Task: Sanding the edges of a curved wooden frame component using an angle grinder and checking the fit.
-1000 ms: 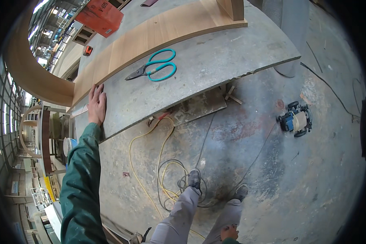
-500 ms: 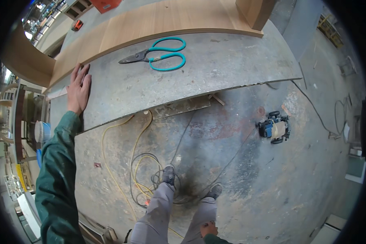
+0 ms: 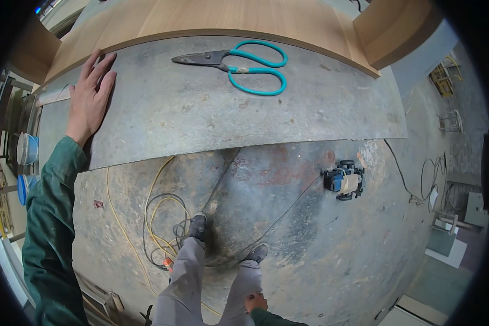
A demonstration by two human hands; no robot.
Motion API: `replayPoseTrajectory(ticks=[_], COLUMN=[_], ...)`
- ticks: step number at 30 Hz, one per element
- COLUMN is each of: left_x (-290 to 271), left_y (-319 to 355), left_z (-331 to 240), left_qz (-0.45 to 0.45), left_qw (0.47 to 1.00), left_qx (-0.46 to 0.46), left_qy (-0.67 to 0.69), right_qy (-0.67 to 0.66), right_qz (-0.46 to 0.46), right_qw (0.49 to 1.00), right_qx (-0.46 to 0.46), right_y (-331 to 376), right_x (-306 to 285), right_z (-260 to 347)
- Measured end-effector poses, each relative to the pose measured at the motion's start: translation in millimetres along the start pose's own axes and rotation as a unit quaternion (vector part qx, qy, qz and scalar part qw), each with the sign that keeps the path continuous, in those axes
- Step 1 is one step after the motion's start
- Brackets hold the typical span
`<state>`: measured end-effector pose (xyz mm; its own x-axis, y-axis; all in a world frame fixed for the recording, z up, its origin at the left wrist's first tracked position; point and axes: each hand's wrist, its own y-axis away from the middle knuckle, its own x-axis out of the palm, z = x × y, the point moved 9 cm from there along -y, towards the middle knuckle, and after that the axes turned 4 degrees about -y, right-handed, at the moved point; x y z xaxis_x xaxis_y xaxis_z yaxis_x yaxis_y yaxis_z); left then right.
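Left hand (image 3: 88, 103) laid palm-down on the grey table (image 3: 174, 122), fingers loosely spread, nothing gripped; fingertips reach the front edge of the wooden board (image 3: 201, 16). Likely there to steady the body or feel the edge; cannot tell how hard it presses

Right hand (image 3: 256, 301) low, in front of the leg, fingers look curled; too small to tell if it holds anything. Probably just hanging out of the way

Board lies along the far side of the table, front edge curving across the view, partly fisheye bend. A wooden upright (image 3: 405, 27) stands at its right end, another wooden piece (image 3: 32, 51) at its left; lying with the uprights at both ends probably keeps it stable

Scissors (image 3: 220, 57) lie flat just in front of the board, blades left, teal handles right, touched by neither hand; set well in from the table's near edge, presumably so they don't fall and stay easy to grab

Yellow hose (image 3: 113, 217) and dark cord (image 3: 145, 220) loop on the floor near the feet, slack probably left for reach. Small wheeled machine (image 3: 344, 182) sits on the floor to the right, apart from the table
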<state>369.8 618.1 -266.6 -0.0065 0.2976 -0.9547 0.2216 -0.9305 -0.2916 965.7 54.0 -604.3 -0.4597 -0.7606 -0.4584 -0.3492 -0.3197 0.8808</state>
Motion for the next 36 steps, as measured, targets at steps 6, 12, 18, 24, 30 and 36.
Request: replayPoseTrajectory(ticks=[6, 12, 18, 24, 30, 36], left_x=[-0.4, -10.9, -10.1, -60.5, -78.3, -33.9], left_y=[-0.6, -4.4, 4.0, 43.8, 327.4, 599.2], left_z=[-2.5, -9.1, -7.0, -100.5, -171.5, -183.8], left_qz=[-0.008, -0.02, 0.075, 0.165, 0.199, 0.465], left_qw=[1.0, 0.999, 0.995, 0.984, 0.957, 0.801], left_qx=[0.011, -0.012, -0.063, 0.067, 0.179, -0.163], left_qy=[0.005, 0.029, -0.023, -0.007, 0.111, 0.341], right_qy=[0.027, -0.067, -0.248, -0.46, -0.31, -0.151], right_qz=[0.005, 0.104, -0.046, 0.249, 0.176, 0.01], right_qw=[1.0, 0.982, 0.936, 0.851, 0.912, 0.926], right_qx=[0.003, -0.144, -0.245, -0.041, -0.205, -0.345], right_y=[-3.0, -28.5, 31.8, 11.8, 29.2, 8.7], right_x=[1.1, 23.9, -25.7, 61.3, 27.6, -56.2], right_z=[3.9, -11.0, -42.2, -243.7, -356.0, -381.4])
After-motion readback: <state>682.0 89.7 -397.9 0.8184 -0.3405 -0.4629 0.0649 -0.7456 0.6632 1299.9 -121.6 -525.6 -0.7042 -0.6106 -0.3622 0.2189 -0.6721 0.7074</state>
